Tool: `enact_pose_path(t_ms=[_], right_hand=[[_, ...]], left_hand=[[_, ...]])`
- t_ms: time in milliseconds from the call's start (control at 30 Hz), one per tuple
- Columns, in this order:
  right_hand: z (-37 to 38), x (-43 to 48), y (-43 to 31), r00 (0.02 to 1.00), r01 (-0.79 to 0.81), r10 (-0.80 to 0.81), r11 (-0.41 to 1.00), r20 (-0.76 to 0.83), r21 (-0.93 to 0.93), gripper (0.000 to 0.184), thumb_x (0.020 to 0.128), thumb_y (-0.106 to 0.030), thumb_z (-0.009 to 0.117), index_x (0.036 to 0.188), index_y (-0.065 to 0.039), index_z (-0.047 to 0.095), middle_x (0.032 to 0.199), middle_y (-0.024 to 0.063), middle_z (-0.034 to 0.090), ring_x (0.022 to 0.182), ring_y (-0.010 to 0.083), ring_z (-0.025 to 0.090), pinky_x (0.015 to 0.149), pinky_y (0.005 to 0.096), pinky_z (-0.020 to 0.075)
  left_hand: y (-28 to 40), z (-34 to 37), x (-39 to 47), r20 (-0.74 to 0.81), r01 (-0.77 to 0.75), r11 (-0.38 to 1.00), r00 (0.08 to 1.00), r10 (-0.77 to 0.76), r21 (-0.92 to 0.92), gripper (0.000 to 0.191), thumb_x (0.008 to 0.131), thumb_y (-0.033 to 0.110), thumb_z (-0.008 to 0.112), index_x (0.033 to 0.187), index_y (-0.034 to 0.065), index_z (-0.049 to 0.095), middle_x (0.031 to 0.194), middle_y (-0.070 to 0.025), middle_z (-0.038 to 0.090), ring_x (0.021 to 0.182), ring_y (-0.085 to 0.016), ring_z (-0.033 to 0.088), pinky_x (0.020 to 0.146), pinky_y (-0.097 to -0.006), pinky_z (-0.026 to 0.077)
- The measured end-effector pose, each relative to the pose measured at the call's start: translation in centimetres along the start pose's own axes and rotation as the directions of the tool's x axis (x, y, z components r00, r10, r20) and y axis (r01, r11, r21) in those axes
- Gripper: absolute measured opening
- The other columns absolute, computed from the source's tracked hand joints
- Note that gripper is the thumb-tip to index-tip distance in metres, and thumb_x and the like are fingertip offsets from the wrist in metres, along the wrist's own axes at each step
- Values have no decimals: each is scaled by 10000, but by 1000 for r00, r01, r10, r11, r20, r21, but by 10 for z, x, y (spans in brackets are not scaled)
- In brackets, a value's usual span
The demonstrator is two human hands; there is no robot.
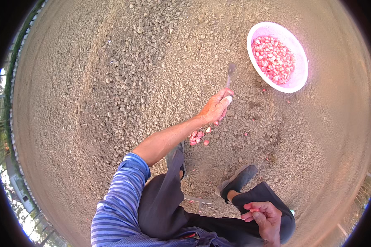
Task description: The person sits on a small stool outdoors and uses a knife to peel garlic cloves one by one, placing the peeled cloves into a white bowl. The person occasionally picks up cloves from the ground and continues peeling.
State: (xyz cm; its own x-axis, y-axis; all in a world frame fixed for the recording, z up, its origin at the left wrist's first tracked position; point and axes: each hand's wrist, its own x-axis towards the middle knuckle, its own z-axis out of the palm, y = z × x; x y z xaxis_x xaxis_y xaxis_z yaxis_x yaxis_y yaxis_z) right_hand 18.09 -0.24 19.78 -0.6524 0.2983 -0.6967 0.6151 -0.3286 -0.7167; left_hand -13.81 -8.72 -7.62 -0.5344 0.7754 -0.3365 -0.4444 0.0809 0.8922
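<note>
My left hand grips the handle of a small narrow-bladed hand tool, its metal blade pointing away from me over the soil. Near my right knee, my right hand pinches a small pinkish-red clove, which looks like garlic, between thumb and fingers. A small heap of similar cloves lies on the ground below my left wrist, by my left shoe. Beyond my hands at the upper right stands a white-pink plastic basin holding many more cloves.
Crumbly, cloddy soil surrounds me. Single cloves lie scattered between the basin and my right shoe. A metal frame bar shows between my legs. Darker, disturbed soil patches lie below the basin.
</note>
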Motion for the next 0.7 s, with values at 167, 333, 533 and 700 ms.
enact_pose_path(t_ms=[167, 333, 533, 700], right_hand=[[4, 1, -2, 999, 33, -33, 999, 10, -17, 142, 979, -11, 556, 1092, 68, 588, 1067, 234, 686, 808, 246, 731, 698, 315, 607], [6, 2, -4, 1000, 29, -29, 1000, 7, -11, 147, 980, -20, 564, 1094, 69, 587, 1071, 237, 683, 809, 246, 731, 700, 318, 608], [1, 2, -3, 999, -5, 3, 999, 47, 42, 184, 985, -14, 564, 1153, 59, 577, 1126, 225, 674, 875, 244, 727, 738, 322, 606], [-7, -1, -1, 994, 4, -11, 998, 113, 60, 234, 998, 14, 530, 1228, 42, 565, 1194, 198, 662, 966, 235, 715, 810, 318, 600]], left_hand=[[-1, 1, -1, -7, 13, 1000, 1000, -13, -10, 353, 1050, 361, 418, 1338, 157, 441, 598, 9, 454, 473, -85, 483, 397, -260, 463], [0, -2, -1, -6, -72, 996, 997, 72, -47, 298, 1051, 357, 421, 1253, 144, 467, 605, 6, 452, 450, -88, 456, 400, -252, 421], [5, 10, 7, -53, -24, 994, 998, 19, -105, 268, 1056, 340, 420, 1198, 121, 484, 595, 0, 449, 394, -89, 374, 376, -245, 361], [9, 14, 8, -55, -33, 998, 998, 29, -55, 311, 1057, 367, 432, 1205, 101, 492, 592, -4, 456, 391, -92, 379, 347, -246, 318]])
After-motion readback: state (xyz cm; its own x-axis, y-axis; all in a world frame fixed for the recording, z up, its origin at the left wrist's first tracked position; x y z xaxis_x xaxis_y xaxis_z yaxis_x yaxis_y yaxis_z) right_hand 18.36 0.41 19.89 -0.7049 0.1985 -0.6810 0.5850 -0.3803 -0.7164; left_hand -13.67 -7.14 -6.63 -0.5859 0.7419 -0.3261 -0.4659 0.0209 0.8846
